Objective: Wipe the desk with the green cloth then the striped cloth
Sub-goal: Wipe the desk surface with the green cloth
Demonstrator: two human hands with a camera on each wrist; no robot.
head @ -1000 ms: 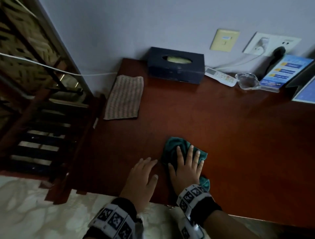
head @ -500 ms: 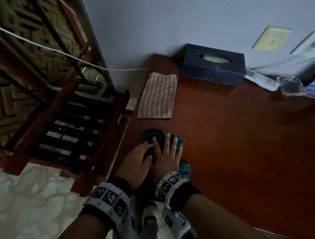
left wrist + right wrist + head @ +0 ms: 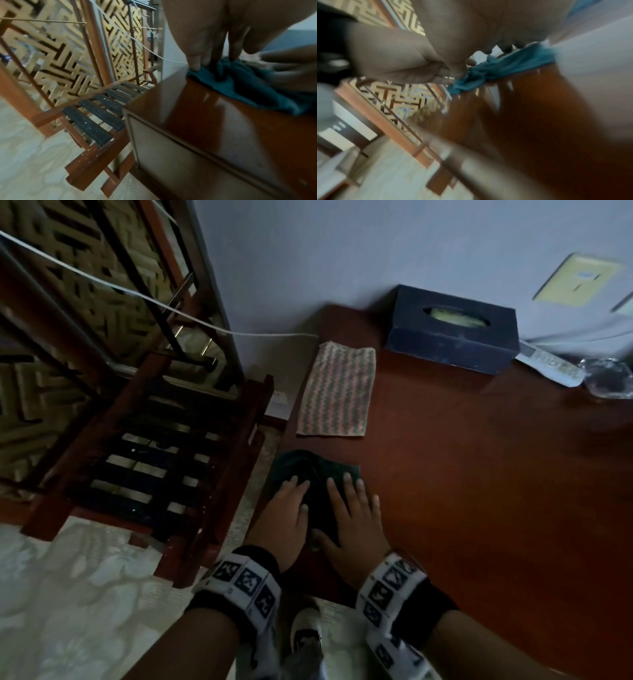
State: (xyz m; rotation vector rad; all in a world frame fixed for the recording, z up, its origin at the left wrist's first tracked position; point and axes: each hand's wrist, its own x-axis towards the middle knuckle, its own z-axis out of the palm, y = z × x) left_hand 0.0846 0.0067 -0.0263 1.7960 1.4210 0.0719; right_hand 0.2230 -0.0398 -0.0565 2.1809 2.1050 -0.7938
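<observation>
The green cloth [image 3: 310, 470] lies bunched at the near left corner of the red-brown desk [image 3: 479, 474]. Both hands lie flat on it, fingers straight. My left hand [image 3: 287, 508] presses its left part by the desk's left edge, and my right hand [image 3: 352, 508] presses its right part. In the left wrist view the left fingertips [image 3: 195, 65] sit on the green cloth [image 3: 248, 86] at the desk corner. The blurred right wrist view shows the green cloth [image 3: 501, 69] under my palm. The striped cloth [image 3: 337, 392] lies flat just beyond, along the left edge.
A dark blue tissue box [image 3: 452, 333] stands at the back against the wall, with a white remote [image 3: 551, 368] and a clear glass dish [image 3: 609, 378] to its right. A wooden slatted rack [image 3: 154, 460] stands on the floor left of the desk.
Both hands have slid the green cloth left to the desk's left edge. The left hand, first on bare desk beside the cloth, now lies on it.
</observation>
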